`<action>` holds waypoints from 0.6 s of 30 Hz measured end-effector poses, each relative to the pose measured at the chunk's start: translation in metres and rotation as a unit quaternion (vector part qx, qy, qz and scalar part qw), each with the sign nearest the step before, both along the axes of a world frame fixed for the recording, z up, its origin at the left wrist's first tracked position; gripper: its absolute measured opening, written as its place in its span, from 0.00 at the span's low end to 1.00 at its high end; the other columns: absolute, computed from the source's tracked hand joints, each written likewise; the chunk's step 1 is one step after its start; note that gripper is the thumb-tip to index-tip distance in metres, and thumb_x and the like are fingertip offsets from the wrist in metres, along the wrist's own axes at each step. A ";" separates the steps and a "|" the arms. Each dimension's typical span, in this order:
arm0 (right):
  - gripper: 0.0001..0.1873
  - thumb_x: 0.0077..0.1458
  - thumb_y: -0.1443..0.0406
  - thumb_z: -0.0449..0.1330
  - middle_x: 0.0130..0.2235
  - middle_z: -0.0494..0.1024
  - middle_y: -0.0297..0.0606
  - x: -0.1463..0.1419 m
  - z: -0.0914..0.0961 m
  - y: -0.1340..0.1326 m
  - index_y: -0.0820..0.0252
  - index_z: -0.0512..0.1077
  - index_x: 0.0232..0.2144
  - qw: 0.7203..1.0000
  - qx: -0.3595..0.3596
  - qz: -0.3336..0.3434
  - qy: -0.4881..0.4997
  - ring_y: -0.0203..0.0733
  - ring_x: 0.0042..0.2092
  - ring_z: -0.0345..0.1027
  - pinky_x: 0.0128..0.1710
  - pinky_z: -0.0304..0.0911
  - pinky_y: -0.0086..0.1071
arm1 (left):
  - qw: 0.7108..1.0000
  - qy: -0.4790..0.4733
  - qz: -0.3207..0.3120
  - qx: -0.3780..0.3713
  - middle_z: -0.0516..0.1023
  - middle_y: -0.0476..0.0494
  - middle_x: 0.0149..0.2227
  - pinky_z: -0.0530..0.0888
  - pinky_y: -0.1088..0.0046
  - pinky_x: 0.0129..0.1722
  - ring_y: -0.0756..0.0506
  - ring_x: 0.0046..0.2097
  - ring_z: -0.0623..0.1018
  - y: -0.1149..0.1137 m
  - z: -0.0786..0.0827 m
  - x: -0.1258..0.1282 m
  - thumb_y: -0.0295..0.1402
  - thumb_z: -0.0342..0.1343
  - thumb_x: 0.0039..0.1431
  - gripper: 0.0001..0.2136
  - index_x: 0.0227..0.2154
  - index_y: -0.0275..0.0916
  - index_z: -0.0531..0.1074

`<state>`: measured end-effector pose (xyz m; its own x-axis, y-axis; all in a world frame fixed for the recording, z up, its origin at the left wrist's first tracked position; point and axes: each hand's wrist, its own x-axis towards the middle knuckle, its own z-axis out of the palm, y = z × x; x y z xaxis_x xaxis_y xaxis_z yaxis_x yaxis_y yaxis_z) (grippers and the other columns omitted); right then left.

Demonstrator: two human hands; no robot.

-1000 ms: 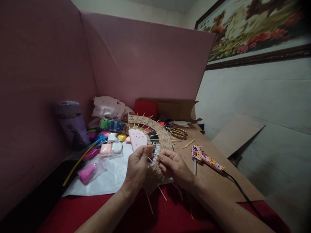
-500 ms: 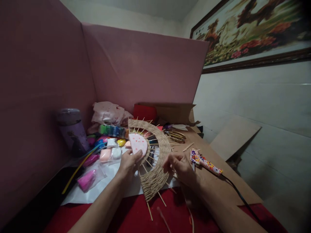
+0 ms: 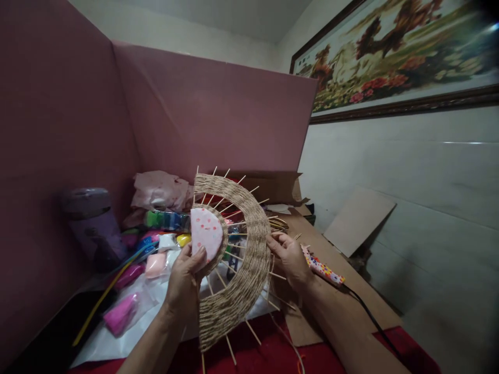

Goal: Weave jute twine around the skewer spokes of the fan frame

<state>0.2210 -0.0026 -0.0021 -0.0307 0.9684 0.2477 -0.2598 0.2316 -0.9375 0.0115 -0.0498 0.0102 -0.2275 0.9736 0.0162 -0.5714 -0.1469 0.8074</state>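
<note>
Half-round woven piece [image 3: 258, 228] at mid-frame, flat edge facing left, a hand at either side.
Left hand [image 3: 184, 275], centre-left of the frame, closed on the spotted half-disc [image 3: 206, 231]: thumb on top, other fingers tucked behind, presumably because this hub is firmer than the thin sticks [image 3: 253, 332] fanning through the band. Right hand [image 3: 286, 254], right of centre, fingertips drawn narrow at the band's outer edge; cannot tell whether they pinch edge, stick or strand; perhaps there to steady the rim. Loose cord [image 3: 287, 340] trails at lower centre-right. Floral glue gun [image 3: 323, 269] lies just beside the right hand, probably for easy reach. Bagged pink lump [image 3: 120, 314] at lower left, apart from the weave.
</note>
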 end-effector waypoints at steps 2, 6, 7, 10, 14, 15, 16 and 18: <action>0.15 0.44 0.57 0.66 0.28 0.74 0.34 -0.003 0.002 -0.005 0.62 0.71 0.30 1.000 0.000 0.002 0.024 0.35 0.30 0.66 0.33 0.62 0.30 | 1.000 -0.001 -0.001 -0.015 0.79 0.45 0.39 0.77 0.74 0.36 0.45 0.40 0.78 -0.004 0.006 -0.001 0.27 0.59 0.44 0.20 0.44 0.39 0.71; 0.13 0.44 0.59 0.66 0.28 0.75 0.34 -0.003 0.009 -0.010 0.62 0.73 0.29 0.997 -0.016 0.047 0.059 0.35 0.30 0.67 0.33 0.62 0.29 | 0.994 0.036 -0.010 -0.098 0.80 0.45 0.35 0.77 0.73 0.28 0.47 0.31 0.79 -0.002 0.021 -0.002 0.27 0.60 0.43 0.15 0.38 0.37 0.73; 0.13 0.44 0.59 0.66 0.28 0.75 0.34 -0.002 0.011 -0.010 0.62 0.73 0.28 0.996 -0.030 0.054 0.064 0.35 0.29 0.67 0.32 0.63 0.29 | 0.993 0.037 -0.022 -0.113 0.80 0.43 0.33 0.77 0.73 0.26 0.47 0.28 0.78 0.000 0.024 -0.002 0.26 0.60 0.43 0.14 0.37 0.36 0.73; 0.14 0.42 0.58 0.67 0.25 0.75 0.34 0.002 0.013 -0.008 0.63 0.73 0.26 0.992 -0.090 0.063 0.067 0.33 0.26 0.66 0.27 0.61 0.27 | 0.991 0.017 -0.046 -0.127 0.80 0.40 0.28 0.77 0.72 0.25 0.46 0.25 0.78 0.008 0.028 -0.002 0.23 0.60 0.43 0.12 0.34 0.31 0.73; 0.14 0.42 0.59 0.67 0.26 0.75 0.34 0.008 0.010 -0.004 0.64 0.72 0.25 0.984 -0.150 0.092 0.042 0.31 0.25 0.65 0.23 0.58 0.24 | 0.990 -0.002 -0.046 -0.134 0.79 0.39 0.25 0.77 0.70 0.25 0.44 0.24 0.78 0.011 0.023 -0.009 0.23 0.58 0.44 0.10 0.33 0.30 0.74; 0.13 0.43 0.59 0.67 0.27 0.75 0.34 0.008 0.009 -0.003 0.64 0.72 0.26 0.981 -0.161 0.105 0.038 0.31 0.25 0.66 0.24 0.59 0.24 | 0.991 -0.004 -0.041 -0.128 0.79 0.39 0.25 0.77 0.70 0.25 0.44 0.24 0.78 0.011 0.021 -0.011 0.23 0.58 0.44 0.10 0.33 0.30 0.74; 0.13 0.44 0.60 0.67 0.27 0.75 0.35 0.008 0.007 -0.003 0.64 0.72 0.27 0.977 -0.169 0.121 0.038 0.31 0.26 0.67 0.25 0.60 0.24 | 0.992 -0.006 -0.030 -0.120 0.79 0.39 0.25 0.77 0.70 0.24 0.44 0.24 0.78 0.011 0.019 -0.013 0.23 0.58 0.44 0.10 0.33 0.30 0.74; 0.13 0.46 0.59 0.65 0.29 0.76 0.36 0.007 0.004 -0.003 0.63 0.72 0.30 0.970 -0.176 0.160 0.048 0.34 0.29 0.69 0.29 0.63 0.26 | 0.995 -0.011 0.003 -0.104 0.80 0.40 0.25 0.77 0.72 0.23 0.44 0.23 0.78 0.010 0.016 -0.016 0.22 0.58 0.44 0.10 0.33 0.30 0.74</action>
<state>0.2279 -0.0060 0.0020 -0.3367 0.9383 -0.0794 -0.3558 -0.2048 -0.9119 -0.0044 -0.0395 0.0262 -0.2316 0.9541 -0.1901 -0.5884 0.0183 0.8084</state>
